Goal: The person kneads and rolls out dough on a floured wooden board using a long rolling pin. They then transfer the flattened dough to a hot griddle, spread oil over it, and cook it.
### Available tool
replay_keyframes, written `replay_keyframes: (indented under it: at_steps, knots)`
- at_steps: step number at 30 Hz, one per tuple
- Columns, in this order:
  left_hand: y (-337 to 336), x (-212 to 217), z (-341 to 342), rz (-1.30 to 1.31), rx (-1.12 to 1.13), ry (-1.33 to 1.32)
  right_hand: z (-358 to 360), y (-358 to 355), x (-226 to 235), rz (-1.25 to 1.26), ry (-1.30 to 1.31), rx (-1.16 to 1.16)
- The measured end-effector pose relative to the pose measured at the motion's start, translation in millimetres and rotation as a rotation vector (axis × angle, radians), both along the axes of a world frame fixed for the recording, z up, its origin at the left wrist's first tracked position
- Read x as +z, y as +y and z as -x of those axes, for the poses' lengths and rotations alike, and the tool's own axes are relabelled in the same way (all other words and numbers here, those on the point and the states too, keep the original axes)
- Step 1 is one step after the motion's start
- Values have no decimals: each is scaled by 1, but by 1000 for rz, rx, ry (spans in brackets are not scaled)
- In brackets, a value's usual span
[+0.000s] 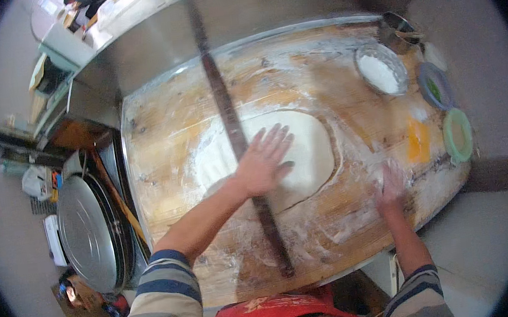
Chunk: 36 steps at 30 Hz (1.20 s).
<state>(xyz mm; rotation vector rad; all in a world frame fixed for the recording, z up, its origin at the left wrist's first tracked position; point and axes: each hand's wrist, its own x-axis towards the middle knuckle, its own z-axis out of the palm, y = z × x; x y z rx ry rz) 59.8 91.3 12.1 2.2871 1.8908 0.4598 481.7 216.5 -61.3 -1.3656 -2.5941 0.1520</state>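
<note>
left hand (263, 165) open, flat on dough sheet (302, 147) over long rolling pin (236, 132); right hand (391, 186) open on floured board (347, 223).

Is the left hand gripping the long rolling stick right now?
No. The left hand lies flat, fingers spread, on the dough sheet, across the long rolling stick.

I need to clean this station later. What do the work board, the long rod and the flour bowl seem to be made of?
Work board: bare wood by its orange-brown grain, dusted with flour. Long rod: probably dark wood, matte, though the look leaves it open. Flour bowl: apparently metal, with a grey shiny rim.
</note>
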Motion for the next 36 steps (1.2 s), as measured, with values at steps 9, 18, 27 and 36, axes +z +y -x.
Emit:
replay_keyframes:
  at_steps: [9,18,27,36]
  knots:
    - [-108,-6,86,114,311,-24,2,-10,7,33,-121,-31]
    - [-177,-22,110,24,735,93,-11,-7,7,98,-191,-54]
    - [-162,-65,80,-202,1520,-628,19,-13,17,138,122,254]
    - [-59,-19,-101,-553,1540,-2059,131,-30,96,237,-32,804]
